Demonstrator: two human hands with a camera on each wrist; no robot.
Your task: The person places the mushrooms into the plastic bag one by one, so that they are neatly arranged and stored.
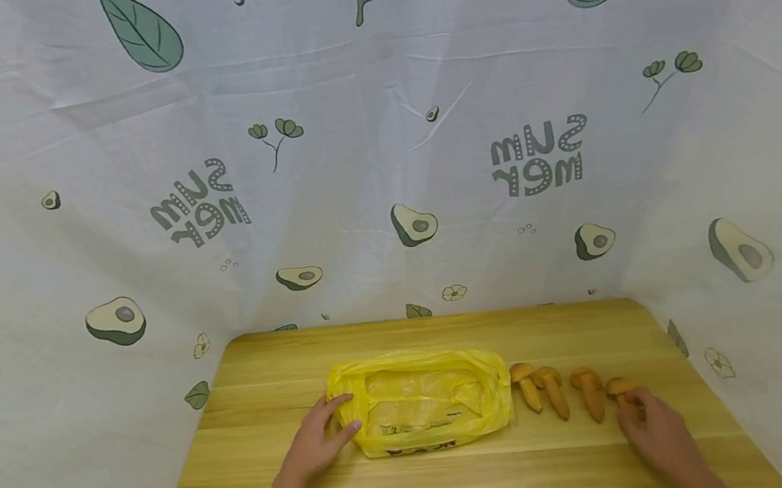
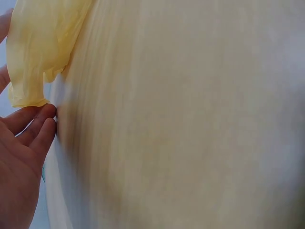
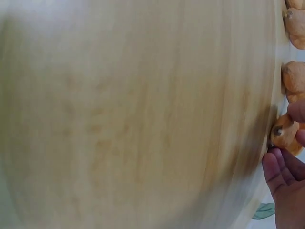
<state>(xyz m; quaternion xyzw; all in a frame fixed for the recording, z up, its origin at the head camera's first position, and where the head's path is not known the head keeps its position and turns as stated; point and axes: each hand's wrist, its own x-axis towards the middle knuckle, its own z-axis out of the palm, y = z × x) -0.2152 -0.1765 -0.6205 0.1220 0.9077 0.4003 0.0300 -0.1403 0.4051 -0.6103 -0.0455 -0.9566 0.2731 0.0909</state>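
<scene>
A yellow plastic bag lies on the table with its mouth spread wide and printing on it. At its left end my left hand holds the edge, thumb and index finger over the rim. In the left wrist view, the other fingertips of that hand touch the yellow film low by the table. To the right, my right hand pinches the rightmost orange-brown mushroom, which the fingers partly cover. The right wrist view shows the end of this mushroom between thumb and fingers.
Several similar mushrooms, among them one beside the right hand and one close to the bag, lie in a row. Under everything is a wooden table. A printed cloth hangs around the back and sides.
</scene>
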